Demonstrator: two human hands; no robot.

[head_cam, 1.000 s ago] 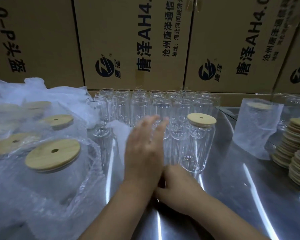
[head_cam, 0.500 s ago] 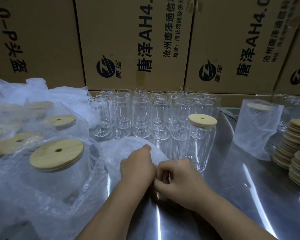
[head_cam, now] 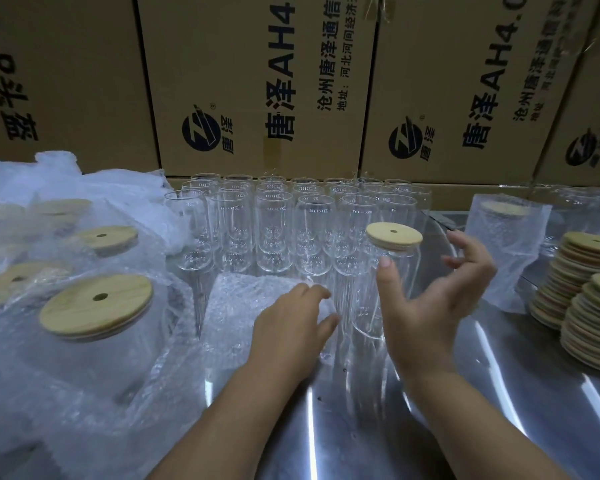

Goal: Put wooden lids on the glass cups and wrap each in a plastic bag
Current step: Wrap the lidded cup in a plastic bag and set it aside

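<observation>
A glass cup [head_cam: 400, 271] with a wooden lid [head_cam: 394, 233] stands in front of the rows of unlidded glass cups [head_cam: 274, 230]. My right hand [head_cam: 426, 306] is spread around this lidded cup, thumb against the glass and fingers apart, not closed on it. A flat bubble-wrap plastic bag [head_cam: 250, 299] lies on the table to the left of the cup. My left hand [head_cam: 288, 327] rests on the bag and pinches its right edge between thumb and fingers.
Several wrapped, lidded cups [head_cam: 94, 303] crowd the left side. One wrapped cup [head_cam: 503, 244] stands at the right, beside two stacks of wooden lids [head_cam: 589, 299]. Cardboard boxes [head_cam: 257, 81] wall off the back. The steel table [head_cam: 499, 393] shines in front.
My right hand has let go of the bag's edge and moved up and right to the lidded cup, fingers spreading. My left hand has stayed on the bag.
</observation>
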